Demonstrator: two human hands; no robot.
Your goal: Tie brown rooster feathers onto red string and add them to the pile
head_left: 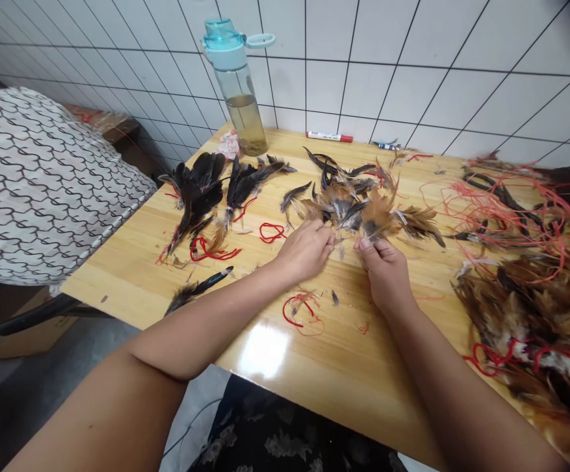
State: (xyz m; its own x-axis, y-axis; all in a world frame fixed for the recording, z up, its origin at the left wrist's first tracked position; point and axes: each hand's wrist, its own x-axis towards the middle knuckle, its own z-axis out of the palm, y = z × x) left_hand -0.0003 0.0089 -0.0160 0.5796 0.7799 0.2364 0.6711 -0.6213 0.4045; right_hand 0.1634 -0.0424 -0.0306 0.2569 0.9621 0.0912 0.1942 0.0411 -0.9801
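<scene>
- The left hand (304, 250) and the right hand (380, 275) work very near each other, at the front edge of a bunch of brown feathers (348, 213), on a wooden table (363, 373).
- Both hands have the fingers curled and pressed together at the tips. They seem to pinch some feathers, but I cannot tell how many.
- For good work, a small pinch near the feather base is better, because the bunch then does not scatter.
- Black feathers (196, 190) and red strings (211, 249) lie on the left of the hands.
- A big heap of feathers (521, 308) with red strings lies on the right.
- A plastic bottle (236, 85) and a red marker (329, 137) are at the far table edge, near the tile wall (363, 65).
</scene>
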